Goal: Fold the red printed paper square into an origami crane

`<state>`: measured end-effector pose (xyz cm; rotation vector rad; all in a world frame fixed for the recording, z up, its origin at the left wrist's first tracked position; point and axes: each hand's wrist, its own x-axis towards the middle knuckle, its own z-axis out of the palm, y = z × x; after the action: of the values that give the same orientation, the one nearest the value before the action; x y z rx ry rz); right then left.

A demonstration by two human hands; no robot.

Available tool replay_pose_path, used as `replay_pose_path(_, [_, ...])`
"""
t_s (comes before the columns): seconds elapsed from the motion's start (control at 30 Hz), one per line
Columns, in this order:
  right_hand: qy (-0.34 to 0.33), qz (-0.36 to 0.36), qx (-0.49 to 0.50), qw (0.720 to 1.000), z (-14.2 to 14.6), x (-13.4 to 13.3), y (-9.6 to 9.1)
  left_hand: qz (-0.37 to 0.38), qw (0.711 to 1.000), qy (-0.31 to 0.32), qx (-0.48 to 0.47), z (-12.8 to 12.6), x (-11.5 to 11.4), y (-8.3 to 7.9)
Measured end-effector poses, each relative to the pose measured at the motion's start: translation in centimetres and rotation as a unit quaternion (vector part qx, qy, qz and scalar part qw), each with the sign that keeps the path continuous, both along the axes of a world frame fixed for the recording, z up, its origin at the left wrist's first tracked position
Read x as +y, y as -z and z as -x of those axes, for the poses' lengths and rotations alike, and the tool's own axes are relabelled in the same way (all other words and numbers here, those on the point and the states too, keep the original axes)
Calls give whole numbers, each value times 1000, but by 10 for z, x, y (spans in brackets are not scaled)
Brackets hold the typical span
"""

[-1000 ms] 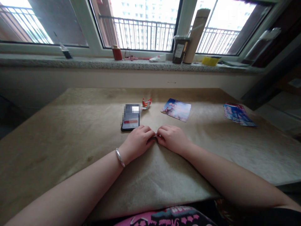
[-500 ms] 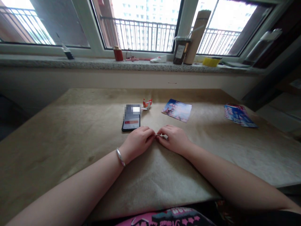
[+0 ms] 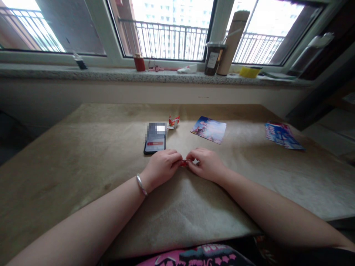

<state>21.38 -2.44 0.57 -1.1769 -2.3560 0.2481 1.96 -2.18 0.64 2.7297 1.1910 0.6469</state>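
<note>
Both hands meet near the middle of the table, fingertips almost touching. Between them is a small red folded piece, probably paper, mostly hidden by the fingers. My left hand, with a silver bangle at the wrist, pinches its left end. The right end is pinched by my right hand. Just beyond my left hand lies a phone with its screen lit. A folded red and white paper figure stands beside the phone's upper right corner.
A blue and pink printed sheet lies beyond my right hand. More printed sheets overlap at the table's right. On the stone windowsill stand a red jar, a dark labelled container, a cardboard tube and a yellow roll.
The small piece between my fingertips now shows a red face where a pale edge showed before. My hands have barely shifted, and the other things on the table stay put.
</note>
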Motion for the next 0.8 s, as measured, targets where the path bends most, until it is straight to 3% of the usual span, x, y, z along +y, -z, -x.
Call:
replay_pose_path(0.2, [5, 17, 47, 999, -2, -1, -2, 49, 997, -7, -63, 1, 0, 0])
replay_pose_path(0.4, [19, 66, 95, 993, -6, 3, 0, 133, 976, -12, -171, 4, 3, -2])
replay_pose_path(0.63, [19, 100, 121, 987, -3, 3, 0, 147, 967, -40, -206, 2, 2, -1])
replay_pose_path(0.8, [21, 122, 165, 978, -4, 4, 1, 277, 920, 16, -277, 5, 7, 3])
